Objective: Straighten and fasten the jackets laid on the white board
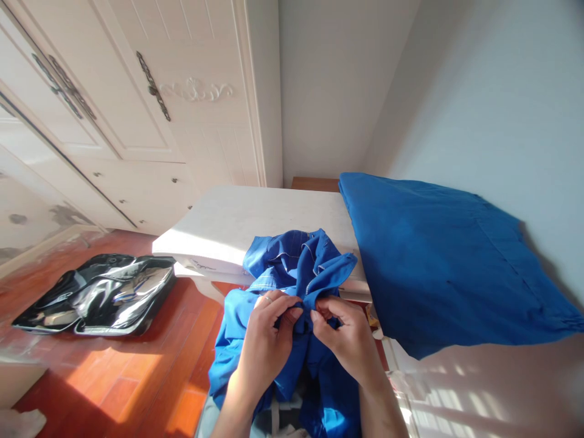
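A bright blue garment with pale stitching is bunched in front of me. Its collar end rests on the edge of a white table, and the rest hangs down toward my lap. My left hand pinches the cloth from the left, a ring on one finger. Close by, my right hand pinches the same garment from the right. Both sets of fingertips almost meet at the front edge of the cloth. Whatever small part lies between them is hidden by the fingers.
The white table stands ahead. At right, a larger blue cloth is spread over its end against the wall. An open black suitcase with things inside lies on the red wooden floor. A cream wardrobe stands behind.
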A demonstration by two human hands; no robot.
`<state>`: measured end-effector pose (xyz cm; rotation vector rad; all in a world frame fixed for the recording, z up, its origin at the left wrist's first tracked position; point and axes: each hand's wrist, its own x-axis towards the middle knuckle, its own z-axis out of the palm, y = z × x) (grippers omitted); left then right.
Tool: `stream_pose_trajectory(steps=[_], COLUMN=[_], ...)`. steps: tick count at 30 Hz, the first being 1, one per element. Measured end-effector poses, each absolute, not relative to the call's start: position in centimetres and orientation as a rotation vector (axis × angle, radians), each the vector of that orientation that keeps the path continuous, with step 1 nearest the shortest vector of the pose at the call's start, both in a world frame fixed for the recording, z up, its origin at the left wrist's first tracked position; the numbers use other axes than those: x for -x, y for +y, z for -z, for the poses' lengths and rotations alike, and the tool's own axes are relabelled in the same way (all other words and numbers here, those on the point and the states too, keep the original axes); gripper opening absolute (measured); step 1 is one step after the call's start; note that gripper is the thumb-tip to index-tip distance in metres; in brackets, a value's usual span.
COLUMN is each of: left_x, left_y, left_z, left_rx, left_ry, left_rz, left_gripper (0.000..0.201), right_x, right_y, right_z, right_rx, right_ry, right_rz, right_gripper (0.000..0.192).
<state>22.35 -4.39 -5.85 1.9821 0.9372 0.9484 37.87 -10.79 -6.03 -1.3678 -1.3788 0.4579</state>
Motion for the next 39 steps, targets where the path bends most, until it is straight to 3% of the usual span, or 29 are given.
stream_pose_trajectory(steps=[9, 18, 28, 39], left_x=[-22.1, -22.7, -23.0, -22.8], left_y=[-5.4, -5.0, -5.0, -4.8], left_z=[4.9, 5.9, 6.1, 6.2], left_rx=[-2.125, -1.916, -1.833, -1.673], left_ry=[0.941, 1.014, 0.921, 0.779], left_rz=[-0.856, -0.918, -1.073, -1.115], left_gripper=[0.025, 0.004, 0.01, 0.014], right_x=[-38.0, -37.8, -37.2, -37.0], right_y=[-11.2, -10.9, -10.9, -11.1], right_z=[6.9, 6.9, 6.4, 6.4], right_rx=[1.347, 1.365, 1.372, 1.37], right_ry=[-1.282, -1.218, -1.268, -1.255], right_rz=[-0.645, -0.652, -0.447, -0.495], right_gripper=[0.021, 0.02, 0.015, 0.018])
